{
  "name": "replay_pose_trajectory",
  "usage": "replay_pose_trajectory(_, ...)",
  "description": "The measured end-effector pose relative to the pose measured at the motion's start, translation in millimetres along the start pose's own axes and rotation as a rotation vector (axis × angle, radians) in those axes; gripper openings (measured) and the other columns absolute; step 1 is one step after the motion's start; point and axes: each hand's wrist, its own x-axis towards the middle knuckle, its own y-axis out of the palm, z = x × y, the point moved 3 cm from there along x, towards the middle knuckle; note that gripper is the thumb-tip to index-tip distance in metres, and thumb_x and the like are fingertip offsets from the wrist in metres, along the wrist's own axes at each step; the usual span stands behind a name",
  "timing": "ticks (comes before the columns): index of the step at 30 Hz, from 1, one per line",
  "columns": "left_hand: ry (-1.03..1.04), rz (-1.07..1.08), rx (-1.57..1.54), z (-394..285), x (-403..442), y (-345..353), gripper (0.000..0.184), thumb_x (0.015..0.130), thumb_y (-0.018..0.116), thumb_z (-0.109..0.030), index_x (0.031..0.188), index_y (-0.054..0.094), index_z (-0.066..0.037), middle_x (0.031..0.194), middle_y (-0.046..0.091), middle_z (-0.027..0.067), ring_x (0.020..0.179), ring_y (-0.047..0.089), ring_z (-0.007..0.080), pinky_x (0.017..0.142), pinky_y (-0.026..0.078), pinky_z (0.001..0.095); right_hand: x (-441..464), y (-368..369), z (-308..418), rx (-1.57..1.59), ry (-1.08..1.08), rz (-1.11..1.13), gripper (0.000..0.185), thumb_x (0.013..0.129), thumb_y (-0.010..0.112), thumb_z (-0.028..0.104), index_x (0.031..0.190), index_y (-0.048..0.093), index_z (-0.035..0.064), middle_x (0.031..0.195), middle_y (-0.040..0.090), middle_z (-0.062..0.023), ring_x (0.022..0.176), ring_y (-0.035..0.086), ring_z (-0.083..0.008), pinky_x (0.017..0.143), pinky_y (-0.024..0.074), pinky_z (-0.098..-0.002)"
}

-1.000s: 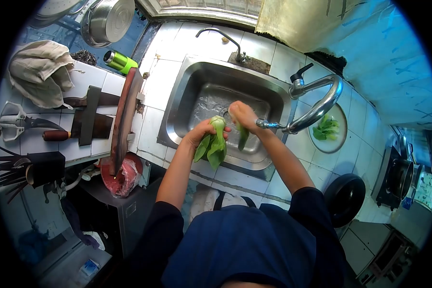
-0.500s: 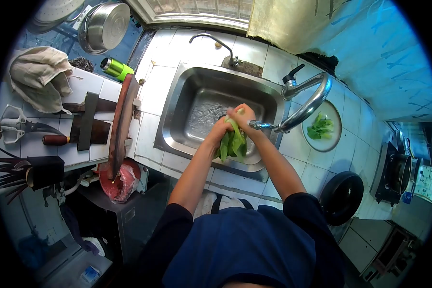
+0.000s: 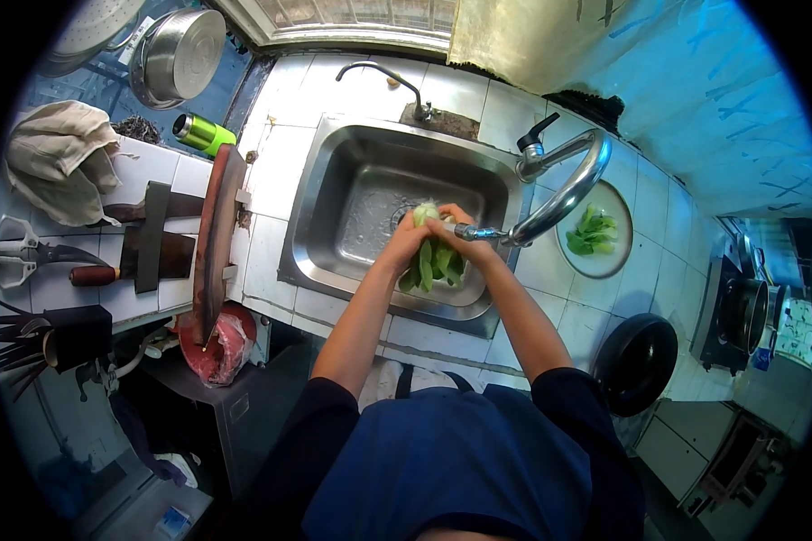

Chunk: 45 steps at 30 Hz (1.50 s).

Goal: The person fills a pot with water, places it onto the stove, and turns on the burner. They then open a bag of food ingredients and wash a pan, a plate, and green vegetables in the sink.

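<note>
Over the near right part of the metal sink, my left hand is closed on leafy green vegetables. The pale stem end points up toward the basin and the leaves hang down toward me. My right hand is closed on the same greens, close against the left one. Its fingers are partly hidden by the spout of the curved faucet. A little water lies on the sink's bottom.
A plate with cut greens stands right of the faucet, with a black round lid or pan nearer me. At left are a cutting board on edge, knives, scissors, a cloth and a green bottle.
My hands have come together, the right one moving in to the left one, and the greens are now between both. The view has shifted slightly to the right.
</note>
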Motion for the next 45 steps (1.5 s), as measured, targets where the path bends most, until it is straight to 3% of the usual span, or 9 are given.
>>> replay_pose_trajectory(9,0.082,0.039,0.228,-8.3,-10.5,-1.8,0.038,0.082,0.056,-0.01,0.119,0.048,-0.001,0.103,0.059,0.0072,0.09,0.055,0.013,0.079,0.045,0.0256,2.1,-15.4,15.9,-0.219,-0.201,0.311,0.064,0.063,0.074,0.038,0.112,0.05,0.0046,0.101,0.056,-0.0143,0.097,0.054,-0.0264,0.082,0.0419,-0.034)
replay_pose_trajectory(16,0.17,-0.102,0.444,-10.5,-7.4,7.9,0.037,0.087,0.05,-0.024,0.115,0.048,0.0,0.102,0.057,0.0075,0.093,0.053,0.0127,0.081,0.042,0.0265,1.0,-8.1,24.0,-0.385,-0.219,0.042,0.057,0.063,0.073,0.028,0.111,0.05,0.0044,0.093,0.059,-0.0148,0.089,0.057,-0.026,0.077,0.0434,-0.0334)
replay_pose_trajectory(18,0.051,-0.148,0.334,-5.7,-7.9,6.6,0.041,0.089,0.044,-0.035,0.114,0.047,-0.002,0.101,0.055,0.0073,0.092,0.052,0.0126,0.08,0.042,0.026,1.6,-2.9,22.5,-0.356,-0.341,0.089,0.051,0.065,0.07,0.026,0.108,0.053,0.0043,0.091,0.06,-0.0136,0.083,0.059,-0.0261,0.073,0.0451,-0.033)
replay_pose_trajectory(20,-0.008,-0.168,0.278,-6.8,-8.3,2.9,0.044,0.09,0.04,-0.041,0.113,0.047,-0.004,0.101,0.054,0.0073,0.092,0.051,0.0125,0.079,0.042,0.0258,-2.6,-9.9,24.8,-0.262,-0.19,0.154,0.048,0.066,0.068,0.024,0.107,0.054,0.0034,0.09,0.06,-0.0137,0.08,0.058,-0.025,0.072,0.0451,-0.032)
replay_pose_trajectory(22,-0.164,0.122,0.244,-10.8,-10.3,2.2,0.048,0.09,0.039,-0.044,0.117,0.042,-0.004,0.105,0.052,0.0074,0.094,0.05,0.0123,0.08,0.041,0.0251,-9.4,-12.5,33.2,-0.169,-0.039,0.218,0.046,0.066,0.066,0.022,0.106,0.055,0.0025,0.09,0.059,-0.0137,0.078,0.057,-0.0238,0.071,0.0452,-0.0309)
replay_pose_trajectory(25,-0.113,0.117,0.266,-8.3,-16.2,5.1,0.046,0.091,0.041,-0.039,0.121,0.039,-0.005,0.107,0.051,0.0052,0.095,0.049,0.011,0.079,0.041,0.0241,-6.0,-10.5,31.8,-0.178,-0.067,0.196,0.047,0.066,0.064,0.019,0.108,0.054,0.0022,0.091,0.059,-0.0146,0.08,0.057,-0.0244,0.073,0.0445,-0.0315)
replay_pose_trajectory(27,-0.067,0.196,0.279,-1.2,-14.3,2.2,0.045,0.091,0.042,-0.038,0.122,0.039,-0.005,0.107,0.051,0.0041,0.095,0.049,0.0107,0.079,0.041,0.0238,1.8,-8.8,26.8,-0.387,-0.397,0.187,0.045,0.066,0.062,0.017,0.107,0.054,0.0017,0.091,0.059,-0.0152,0.082,0.057,-0.0254,0.074,0.0442,-0.0329)
replay_pose_trajectory(37,-0.165,0.19,0.189,-8.3,-20.1,-1.8,0.034,0.089,0.047,-0.033,0.11,0.049,-0.007,0.096,0.055,0.0008,0.085,0.051,0.0078,0.074,0.043,0.0227,-6.8,6.5,38.6,-0.603,-0.324,0.075,0.029,0.069,0.056,0.022,0.093,0.056,0.0061,0.092,0.057,-0.0205,0.089,0.054,-0.0362,0.075,0.0443,-0.0408)
replay_pose_trajectory(45,-0.184,0.199,0.538,-12.5,-22.4,-6.4,0.035,0.087,0.051,-0.037,0.105,0.047,-0.007,0.089,0.052,0.0004,0.081,0.048,0.0074,0.07,0.041,0.023,-5.4,6.4,47.0,-0.942,-0.553,0.101,0.012,0.069,0.053,0.016,0.077,0.054,0.0066,0.074,0.059,-0.0149,0.072,0.057,-0.0365,0.061,0.0451,-0.0456)
